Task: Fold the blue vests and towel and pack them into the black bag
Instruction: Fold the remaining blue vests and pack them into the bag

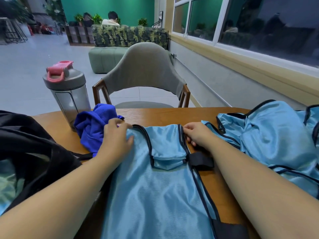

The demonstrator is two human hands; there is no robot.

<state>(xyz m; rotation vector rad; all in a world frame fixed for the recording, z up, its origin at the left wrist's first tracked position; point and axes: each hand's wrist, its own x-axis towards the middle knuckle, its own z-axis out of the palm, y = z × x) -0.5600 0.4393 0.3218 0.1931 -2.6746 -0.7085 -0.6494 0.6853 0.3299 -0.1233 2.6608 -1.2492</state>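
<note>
Vest in hand: light blue vest (151, 187) spread flat on the wooden table (172, 116), collar end away from the person, hem running off the bottom of the view; one shoulder strap looks already turned in over the chest.
Left hand: left hand (117, 137) lies palm down on the vest's far left shoulder, fingers fairly straight and spread — pressing or smoothing, not gripping.
Right hand: right hand (196, 133) sits at the dark trim of the right shoulder strap, fingers curled in on the edge — reads as a pinch on the trim.
Other vests: a loose heap of blue vests (276, 135) to the right on the table, unfolded, reaching the right edge of view.
Towel: dark blue towel (93, 130) crumpled just beyond the left hand, touching the vest's corner; not folded.
Bag: black bag (34, 149) at the left, mouth towards the person; something pale blue-green shows low inside, cannot tell what.
Progress: early, by my reading — first folds on one vest; heap, towel and most packing left.
Edges and room: far table edge runs close behind the towel and the shaker bottle (69, 94), which stands just beside the towel. Bare wood between the spread vest and the heap is narrow; a grey chair (143, 71) is tucked in across the table. Sweeping the towel could nudge the bottle.
</note>
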